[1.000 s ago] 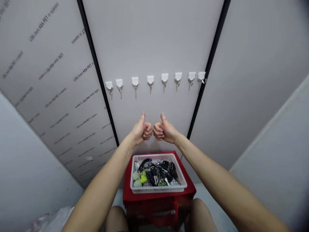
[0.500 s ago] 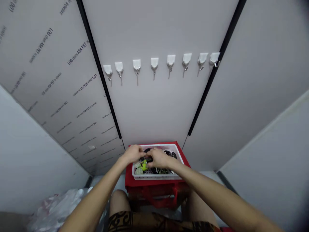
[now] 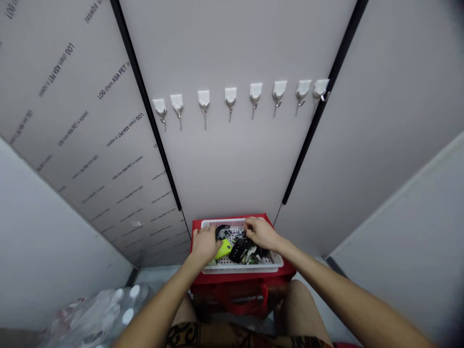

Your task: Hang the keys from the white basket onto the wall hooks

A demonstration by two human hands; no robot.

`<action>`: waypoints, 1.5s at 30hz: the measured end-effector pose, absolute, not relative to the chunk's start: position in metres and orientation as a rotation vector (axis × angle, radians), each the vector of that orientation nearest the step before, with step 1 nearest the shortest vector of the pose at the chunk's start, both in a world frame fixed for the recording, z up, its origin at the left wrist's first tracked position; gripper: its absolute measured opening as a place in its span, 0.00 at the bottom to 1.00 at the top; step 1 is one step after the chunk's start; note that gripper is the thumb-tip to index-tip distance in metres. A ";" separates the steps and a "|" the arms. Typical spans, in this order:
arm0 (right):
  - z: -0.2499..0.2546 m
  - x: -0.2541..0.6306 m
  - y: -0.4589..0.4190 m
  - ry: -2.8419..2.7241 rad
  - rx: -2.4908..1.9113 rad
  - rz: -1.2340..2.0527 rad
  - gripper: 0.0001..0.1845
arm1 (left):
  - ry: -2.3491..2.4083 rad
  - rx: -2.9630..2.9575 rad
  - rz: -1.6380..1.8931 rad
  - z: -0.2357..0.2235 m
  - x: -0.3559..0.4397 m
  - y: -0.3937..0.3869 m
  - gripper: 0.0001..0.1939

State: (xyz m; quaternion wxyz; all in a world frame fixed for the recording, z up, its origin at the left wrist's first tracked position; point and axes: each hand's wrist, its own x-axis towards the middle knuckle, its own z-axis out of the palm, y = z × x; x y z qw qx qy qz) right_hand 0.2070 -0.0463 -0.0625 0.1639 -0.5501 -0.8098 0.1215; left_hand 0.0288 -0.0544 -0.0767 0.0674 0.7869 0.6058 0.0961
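A white plastic basket [image 3: 239,270] holds a jumble of keys and key fobs. My left hand [image 3: 205,245] lies over its left end, fingers apart and thumb against a yellow-green fob-like piece [image 3: 224,249]. At the back right of the basket, my right hand [image 3: 264,233] has its fingertips pinched together low among the small items; what they grip is hidden. Between the hands lie a black key fob [image 3: 237,250] and some metal keys [image 3: 251,256]. A curved black item [image 3: 222,229] rests near the back rim.
The basket stands on a red bag [image 3: 235,277] between the person's knees. Several white adhesive hooks [image 3: 230,95] run in a row across the grey wall panel [image 3: 232,164]. Bottles in plastic wrap [image 3: 108,309] stand on the floor at left. Side walls close in both sides.
My right hand has moved right and back across the basket, away from the left hand. My left hand has shifted slightly right and down. The yellow-green piece and black fob show more clearly.
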 end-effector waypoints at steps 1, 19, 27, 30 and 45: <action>-0.063 0.208 -0.047 -2.310 -1.571 0.356 0.07 | 1.851 2.314 0.295 -0.078 0.031 -0.052 0.16; -0.058 0.158 -0.039 -1.939 -1.234 0.911 0.19 | 1.130 1.180 1.245 -0.067 0.026 -0.055 0.16; -0.016 0.146 -0.042 -1.725 -1.080 1.047 0.15 | 0.955 1.137 1.251 -0.036 0.029 -0.061 0.15; -0.003 0.145 -0.040 -1.789 -1.051 1.003 0.15 | 0.857 1.186 1.156 -0.025 0.028 -0.063 0.15; 0.113 0.068 -0.013 -1.487 -0.740 0.883 0.08 | 1.025 1.255 1.598 0.063 -0.009 -0.037 0.12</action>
